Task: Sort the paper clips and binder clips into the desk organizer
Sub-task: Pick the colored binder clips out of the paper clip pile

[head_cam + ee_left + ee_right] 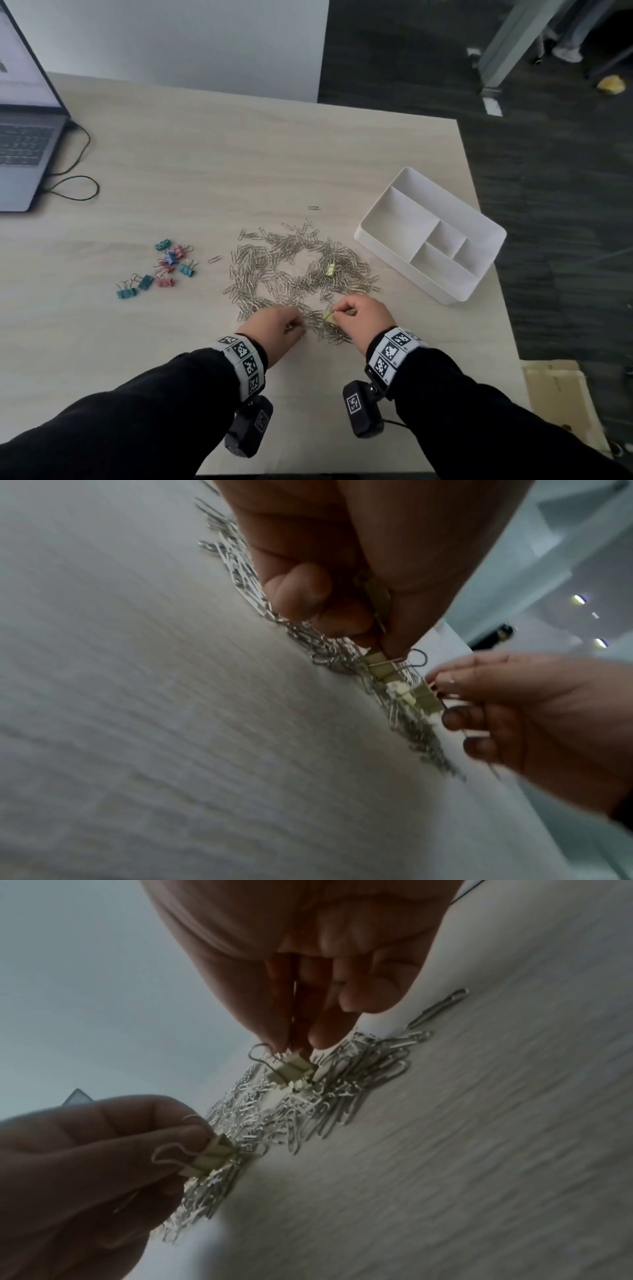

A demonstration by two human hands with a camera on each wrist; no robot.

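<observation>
Head view: pale wood table (pixel 212 164). Large heap of silver paper clips (pixel 294 270) at centre, one yellow binder clip (pixel 331 269) lying on it. Coloured binder clips (pixel 161 270) grouped well left of heap. White desk organizer (pixel 432 236) to the right, compartments bare. Laptop (pixel 24 137) far left. Left hand (pixel 278 325) and right hand (pixel 363 317) at heap's near edge, fingers curled.

Left wrist view: left hand (pixel 342 561) pinching a yellow binder clip (pixel 375 661) just over the paper clips.

Right wrist view: right hand (pixel 308 961) pinching the wire handle of a second yellow clip (pixel 291 1070), above the heap.
</observation>
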